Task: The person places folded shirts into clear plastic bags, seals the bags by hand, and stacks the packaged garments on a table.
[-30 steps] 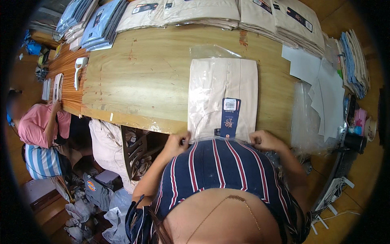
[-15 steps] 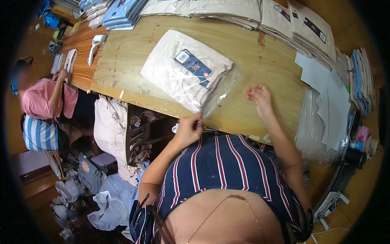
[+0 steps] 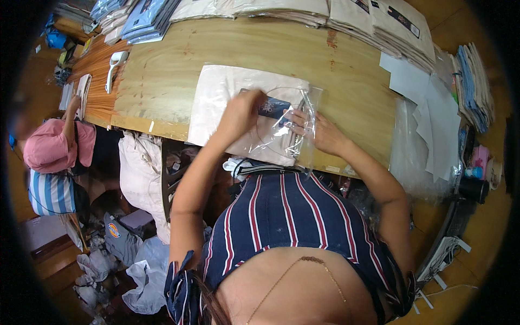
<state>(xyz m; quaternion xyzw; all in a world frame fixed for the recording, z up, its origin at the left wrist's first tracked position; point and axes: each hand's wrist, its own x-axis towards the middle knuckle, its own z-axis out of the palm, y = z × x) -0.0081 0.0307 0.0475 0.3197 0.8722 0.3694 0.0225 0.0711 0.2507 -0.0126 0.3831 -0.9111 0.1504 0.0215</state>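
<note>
A folded cream garment [image 3: 216, 92] lies in a clear plastic bag [image 3: 310, 143] at the table's near edge, in front of me. A dark blue label [image 3: 275, 108] shows on the garment. My left hand [image 3: 241, 116] is over the garment at the left end of the label, its fingers curled down and smeared by motion. On the right, my right hand [image 3: 325, 132] reaches to the bag's right end. Its fingers stretch out, somewhat apart, at the label's right end, with shiny plastic about them.
Packed cream garments [image 3: 281, 10] and blue ones [image 3: 149, 20] line the table's [image 3: 162, 70] far edge. White sheets [image 3: 433, 124] and clear bags [image 3: 406, 157] lie at right. A white handled tool [image 3: 114, 67] is far left. A person in pink [image 3: 54, 143] works at left.
The bagged garment has turned straighter and lies nearer me. My left hand has gone from the bag's near corner up onto the garment; my right hand has moved left to the bag.
</note>
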